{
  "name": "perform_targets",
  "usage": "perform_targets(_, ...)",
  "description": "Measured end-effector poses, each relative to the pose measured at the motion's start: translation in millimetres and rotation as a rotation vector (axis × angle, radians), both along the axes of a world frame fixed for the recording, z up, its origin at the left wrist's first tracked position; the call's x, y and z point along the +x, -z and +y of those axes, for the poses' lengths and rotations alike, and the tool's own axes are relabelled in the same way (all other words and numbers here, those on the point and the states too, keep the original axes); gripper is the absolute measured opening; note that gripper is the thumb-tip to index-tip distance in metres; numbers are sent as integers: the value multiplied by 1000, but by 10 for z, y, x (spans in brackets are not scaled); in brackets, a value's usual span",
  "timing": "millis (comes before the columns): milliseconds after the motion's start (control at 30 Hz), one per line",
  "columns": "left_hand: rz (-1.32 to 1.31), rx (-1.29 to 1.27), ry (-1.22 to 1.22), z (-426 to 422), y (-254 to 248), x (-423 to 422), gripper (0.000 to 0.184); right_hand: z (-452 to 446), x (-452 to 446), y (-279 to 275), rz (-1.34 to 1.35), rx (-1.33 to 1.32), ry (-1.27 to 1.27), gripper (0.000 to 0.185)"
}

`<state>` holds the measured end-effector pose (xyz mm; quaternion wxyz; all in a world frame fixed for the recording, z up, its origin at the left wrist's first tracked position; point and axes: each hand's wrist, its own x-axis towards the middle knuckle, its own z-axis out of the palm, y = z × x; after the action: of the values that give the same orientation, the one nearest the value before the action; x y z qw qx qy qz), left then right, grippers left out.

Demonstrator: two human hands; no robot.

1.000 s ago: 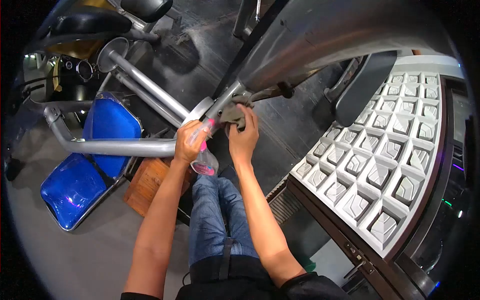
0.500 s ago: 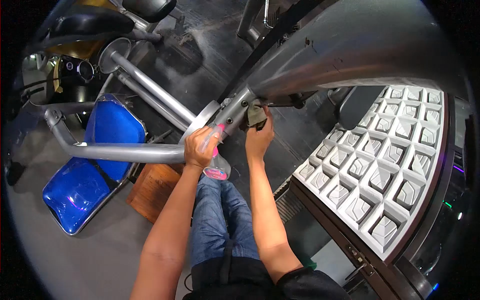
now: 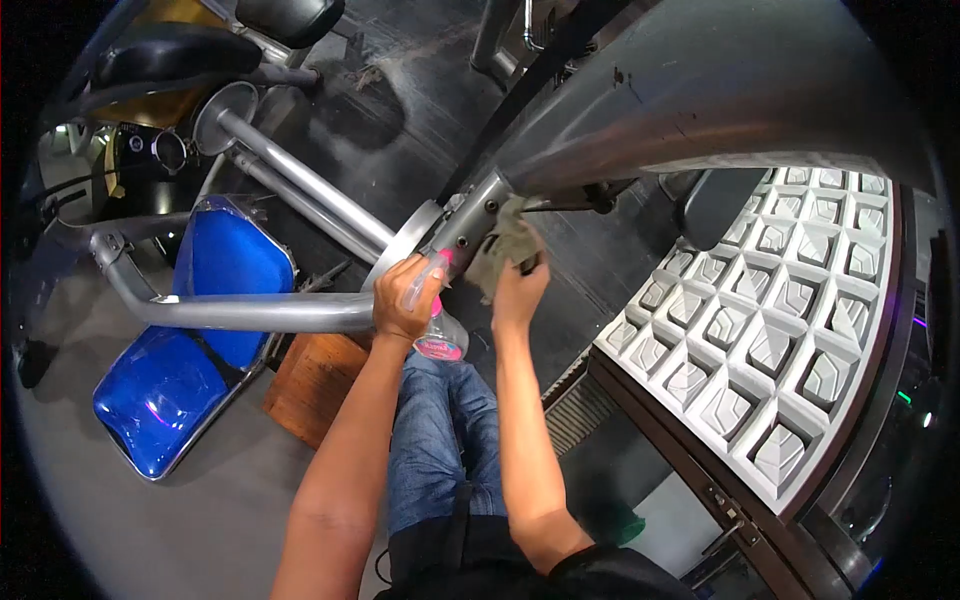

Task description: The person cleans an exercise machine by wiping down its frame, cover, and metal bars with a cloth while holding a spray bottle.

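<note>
My left hand (image 3: 404, 298) is closed around a clear spray bottle (image 3: 440, 335) with pink parts and a pink label, close to the end of a grey metal tube (image 3: 270, 312). In my right hand (image 3: 521, 290) is a crumpled greenish-grey cloth (image 3: 506, 248), with part of it hanging loose to the left. The cloth is beside a grey machine frame (image 3: 470, 222) with bolt holes; whether it touches the metal I cannot tell. Above my hands a thick grey tube (image 3: 700, 100) slants up to the right.
A blue padded chair (image 3: 165, 395) stands to the left, with a brown wooden box (image 3: 315, 388) beside it. On the right is a white panel of square moulded recesses (image 3: 755, 330) in a dark frame. Black pads (image 3: 175, 55) are at the upper left.
My right hand has shifted slightly down from the frame, and the cloth, bunched before, is now spread more to the left. My left hand still holds the spray bottle.
</note>
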<state>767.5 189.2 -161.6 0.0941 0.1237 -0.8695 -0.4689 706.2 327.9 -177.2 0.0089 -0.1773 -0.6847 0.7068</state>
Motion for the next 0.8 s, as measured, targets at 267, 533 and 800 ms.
perform_targets(267, 21, -1, 18, 8, -39, -7, 26, 120, 183, 342, 30, 402, -64, 28)
perform_targets(533, 50, 6, 15, -5, 24, 3, 26, -36, 298, 476, -219, -334, 121, 34)
perform_targets(800, 36, 1, 23, 5, 7, 1, 26, -193, 691, -15, -128, 230, -67, 36)
